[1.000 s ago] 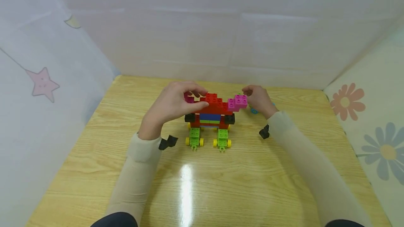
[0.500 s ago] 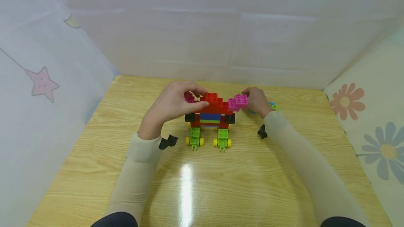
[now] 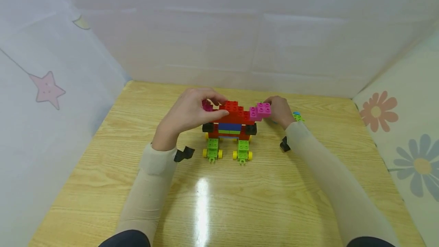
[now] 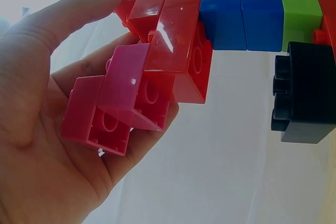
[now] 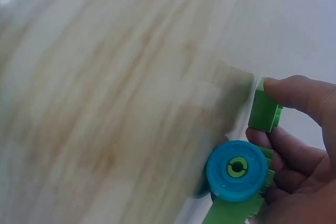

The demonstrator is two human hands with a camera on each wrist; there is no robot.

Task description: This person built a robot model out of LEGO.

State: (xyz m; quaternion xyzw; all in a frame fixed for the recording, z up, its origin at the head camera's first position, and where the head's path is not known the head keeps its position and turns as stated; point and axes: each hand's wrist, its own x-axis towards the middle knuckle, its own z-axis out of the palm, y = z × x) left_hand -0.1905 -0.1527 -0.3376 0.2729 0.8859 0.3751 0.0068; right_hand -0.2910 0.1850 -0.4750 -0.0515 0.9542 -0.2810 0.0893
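Note:
A toy-block model (image 3: 234,116) with red, blue, lime and black blocks stands mid-table on green bases with yellow wheels. My left hand (image 3: 192,111) grips its red top; in the left wrist view the thumb lies on a red block (image 4: 176,30) and fingers pass behind two pink blocks (image 4: 123,85). Behind the pink blocks (image 3: 260,110) at the model's right end is my right hand (image 3: 279,110). In the right wrist view its thumb and fingers pinch a green block piece (image 5: 265,106) beside a blue wheel (image 5: 236,170). The right fingertips are partly hidden in the head view.
Beyond the right wrist, a green and blue piece (image 3: 297,116) shows on the wooden table (image 3: 260,197). Pale cloth walls (image 3: 219,48) rise close behind the table and on both sides. Black camera mounts (image 3: 184,154) stick out at the wrists.
My right hand has shifted slightly left and down behind the model's pink end, uncovering more of the green and blue piece right of the wrist. My left hand has kept its grip.

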